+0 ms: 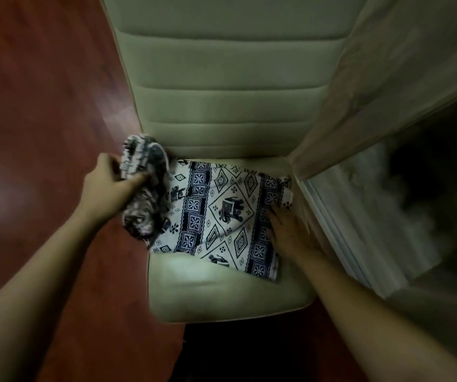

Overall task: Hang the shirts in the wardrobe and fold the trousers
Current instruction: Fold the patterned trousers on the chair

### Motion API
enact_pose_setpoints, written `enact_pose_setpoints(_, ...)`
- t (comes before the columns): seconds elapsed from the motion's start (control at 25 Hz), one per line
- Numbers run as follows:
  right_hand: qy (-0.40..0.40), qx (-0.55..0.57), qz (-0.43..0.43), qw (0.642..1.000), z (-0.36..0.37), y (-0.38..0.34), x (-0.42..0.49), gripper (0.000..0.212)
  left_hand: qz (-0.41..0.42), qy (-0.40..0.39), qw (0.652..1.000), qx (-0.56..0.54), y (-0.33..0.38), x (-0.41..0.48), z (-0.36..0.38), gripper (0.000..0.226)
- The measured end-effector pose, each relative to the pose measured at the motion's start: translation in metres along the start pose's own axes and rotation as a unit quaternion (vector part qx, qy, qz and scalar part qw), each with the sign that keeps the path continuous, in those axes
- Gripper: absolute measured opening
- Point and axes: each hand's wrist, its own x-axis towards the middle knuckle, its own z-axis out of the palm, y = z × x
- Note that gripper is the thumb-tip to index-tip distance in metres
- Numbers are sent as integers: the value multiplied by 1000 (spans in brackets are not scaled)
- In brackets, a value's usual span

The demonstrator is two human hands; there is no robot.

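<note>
l hand [106, 186] grips trousers [221, 210] left end, r hand [290, 232] flat on right.

My bare left arm reaches forward from the lower left, my left hand [108, 186] curled closed with the thumb pinching in; my bare right arm reaches from the lower right, my right hand [290, 232] flat, palm down, fingers extended

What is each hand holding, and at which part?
The left hand grips the patterned trousers' bunched left end; the right hand lies flat on their right edge.
</note>
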Motion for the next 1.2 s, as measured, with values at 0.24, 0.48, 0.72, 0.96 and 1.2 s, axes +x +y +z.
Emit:
enact_pose_setpoints(0.24,29,-14,1,999,3,-1,5,56,79,-55,991,94,29,-61,123,73)
enact_pose_setpoints(0.48,132,369,263,882,-20,12,39,64,153,-164,919,323,-20,-68,192,77)
enact_pose_setpoints(0.72,210,485,169,832,-23,11,32,46,162,-170,918,319,-21,-62,191,69)
enact_pose_setpoints(0.96,170,543,110,815,-30,7,39,31,161,-146,927,307,-27,-63,198,69)
enact_pose_setpoints(1.2,115,629,178,749,-24,23,49,57,159,-148,927,306,-28,-64,197,71)
